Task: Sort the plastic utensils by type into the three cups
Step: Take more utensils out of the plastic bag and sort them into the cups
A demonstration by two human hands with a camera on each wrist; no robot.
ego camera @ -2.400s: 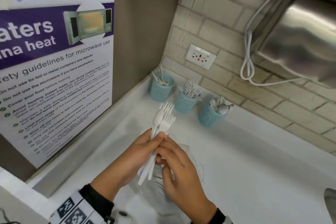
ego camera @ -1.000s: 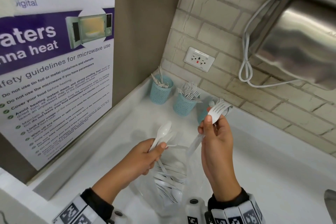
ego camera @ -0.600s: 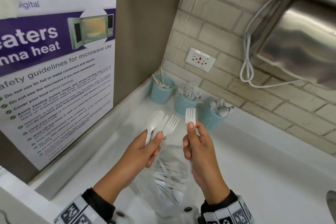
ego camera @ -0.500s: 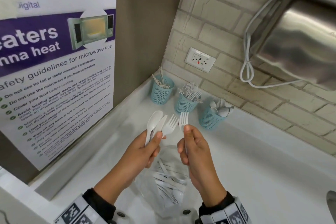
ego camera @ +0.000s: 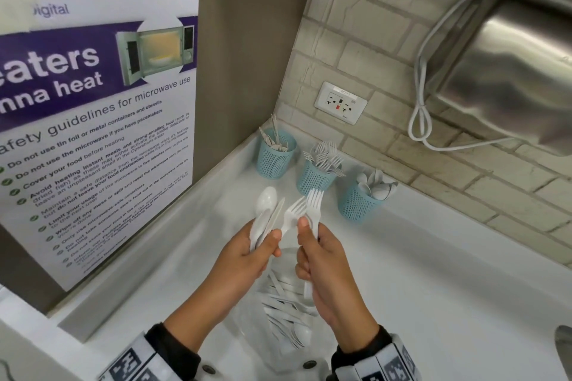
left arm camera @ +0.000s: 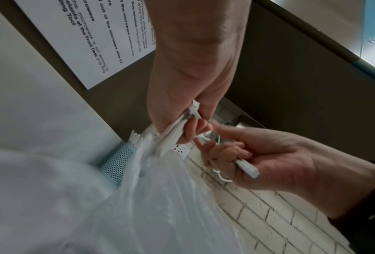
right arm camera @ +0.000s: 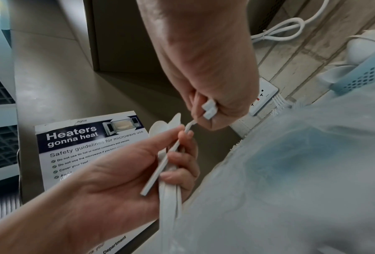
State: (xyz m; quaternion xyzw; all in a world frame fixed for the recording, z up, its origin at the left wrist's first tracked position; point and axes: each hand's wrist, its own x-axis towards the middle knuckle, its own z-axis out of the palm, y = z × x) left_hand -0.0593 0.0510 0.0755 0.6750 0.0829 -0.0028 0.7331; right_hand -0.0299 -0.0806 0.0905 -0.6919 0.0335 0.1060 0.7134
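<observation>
Gripping forks (ego camera: 314,210) in your right hand (ego camera: 325,269), you are clutching a spoon (ego camera: 266,199) bunch with your left hand (ego camera: 247,260), cups (ego camera: 315,178) at twelve o'clock.

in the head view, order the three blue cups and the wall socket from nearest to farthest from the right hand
From the right hand:
1. spoon cup, to its right on the counter, though the fork cup is nearly as close
2. fork cup, the middle one, straight ahead
3. knife cup, far left in the corner
4. wall socket, up on the brick wall behind the cups
</observation>
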